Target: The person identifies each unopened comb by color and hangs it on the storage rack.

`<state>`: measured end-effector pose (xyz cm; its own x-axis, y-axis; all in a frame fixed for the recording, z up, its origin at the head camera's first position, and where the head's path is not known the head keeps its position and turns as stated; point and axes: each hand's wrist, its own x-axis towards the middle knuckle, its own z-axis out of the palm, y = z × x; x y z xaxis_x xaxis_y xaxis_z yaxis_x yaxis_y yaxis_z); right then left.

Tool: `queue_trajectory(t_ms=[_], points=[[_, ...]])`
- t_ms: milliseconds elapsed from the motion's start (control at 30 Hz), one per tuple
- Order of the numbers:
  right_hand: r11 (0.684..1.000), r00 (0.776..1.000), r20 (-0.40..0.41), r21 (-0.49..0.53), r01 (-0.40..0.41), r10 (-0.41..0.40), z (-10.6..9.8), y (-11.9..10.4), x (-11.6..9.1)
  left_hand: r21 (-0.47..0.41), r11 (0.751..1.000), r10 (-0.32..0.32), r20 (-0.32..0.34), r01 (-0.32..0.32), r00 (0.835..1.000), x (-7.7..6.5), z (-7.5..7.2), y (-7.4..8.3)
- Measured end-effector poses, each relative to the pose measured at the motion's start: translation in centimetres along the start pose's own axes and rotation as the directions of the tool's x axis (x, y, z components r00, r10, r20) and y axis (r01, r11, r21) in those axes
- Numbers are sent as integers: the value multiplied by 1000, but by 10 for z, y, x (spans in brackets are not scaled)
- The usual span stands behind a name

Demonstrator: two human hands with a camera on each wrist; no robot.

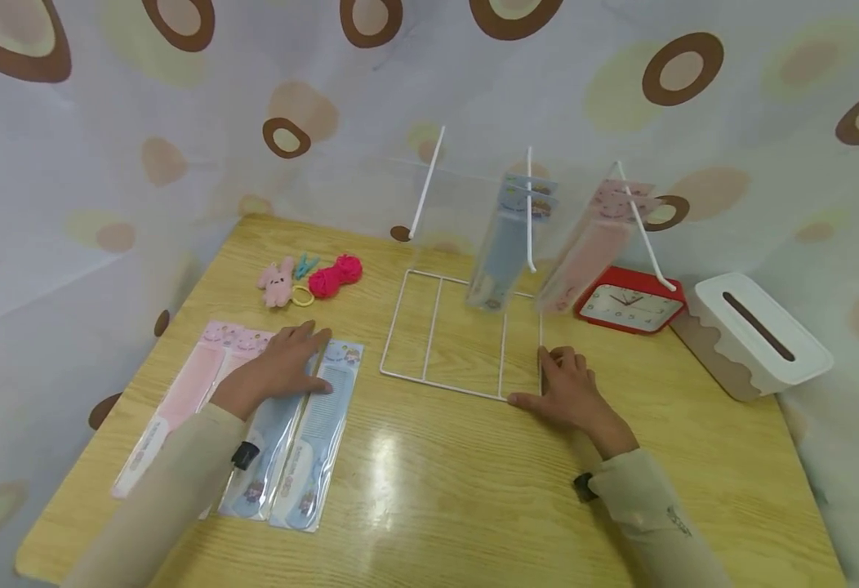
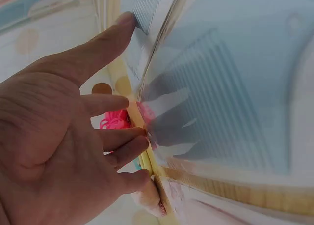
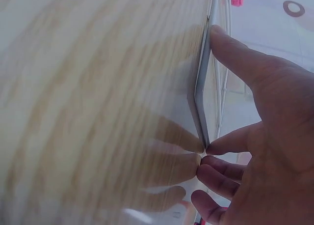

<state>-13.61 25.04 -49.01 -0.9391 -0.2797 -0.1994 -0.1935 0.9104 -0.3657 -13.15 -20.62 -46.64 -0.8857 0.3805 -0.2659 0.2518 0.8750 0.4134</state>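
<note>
My left hand (image 1: 278,367) reaches over a row of packaged combs, palm down with its fingers spread. Its thumb touches the clear wrapper of a blue comb (image 1: 327,400) in the left wrist view, while the other fingertips lie near the wrapper's top edge. Pink packaged combs (image 1: 194,384) lie left of the blue ones, partly behind that arm. At the front right corner of a white wire rack (image 1: 466,391), my right hand (image 1: 565,392) rests with extended thumb and forefinger against the base wire (image 3: 197,92). Blue combs (image 1: 503,245) and pink combs (image 1: 594,245) hang from two rack prongs.
A third prong (image 1: 428,180) at the rack's left carries nothing. Right of the rack stand a red clock (image 1: 631,302) and a tissue box (image 1: 753,335). A pink plush toy (image 1: 278,283), a teal clip (image 1: 305,265), a yellow ring (image 1: 303,302) and pink yarn (image 1: 336,276) lie behind the combs.
</note>
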Motion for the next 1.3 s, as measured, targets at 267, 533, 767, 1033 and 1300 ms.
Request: queue_trajectory(t_ms=[267,533,767,1033,1300], points=[[1000,1000,-6,12,2,-2,1,3,1,-14,1000,-6,2,6,1000,11,-4,-2],[1000,1000,-10,19,-6,6,5,3,1,-76,997,6,-33,-8,999,20,-9,-6],[1000,1000,-15,23,-13,13,3,6,-1,-191,979,59,-43,-66,997,29,-17,-4],[1000,1000,-18,15,-13,13,4,4,0,-446,889,101,-30,-104,994,27,-27,1],[1000,1000,-14,-3,-22,22,4,5,0,-594,783,179,-67,-183,982,13,-51,29]])
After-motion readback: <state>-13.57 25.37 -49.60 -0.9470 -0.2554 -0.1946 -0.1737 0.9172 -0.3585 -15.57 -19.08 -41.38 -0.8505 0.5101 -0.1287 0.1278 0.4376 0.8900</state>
